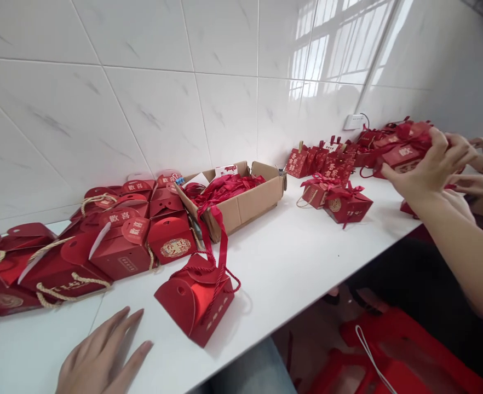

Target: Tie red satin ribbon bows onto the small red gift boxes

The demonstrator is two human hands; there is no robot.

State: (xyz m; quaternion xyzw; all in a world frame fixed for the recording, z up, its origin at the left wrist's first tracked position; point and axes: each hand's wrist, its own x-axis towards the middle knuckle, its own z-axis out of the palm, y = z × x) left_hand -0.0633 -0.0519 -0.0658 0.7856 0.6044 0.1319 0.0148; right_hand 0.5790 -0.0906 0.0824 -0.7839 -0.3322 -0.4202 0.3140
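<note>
My left hand (102,355) rests palm down on the white table at the lower left, open with fingers spread and holding nothing. Just right of it stands a red gift box (202,301) with curved flaps, a red twisted cord and a loose red ribbon. At the right, my right hand (434,164) reaches over the table, thumb and fingers around a red gift box (403,156) topped with a ribbon bow. Part of that box is hidden by the hand. Two bow-tied gift boxes (348,205) stand left of my right hand.
A cardboard box (249,210) of red ribbons stands by the tiled wall. Red gift boxes with rope handles (122,246) crowd the left; small red bags (335,167) stand farther back. A co-worker's hands (477,186) are at the far right. Red stools (406,350) sit below the table edge.
</note>
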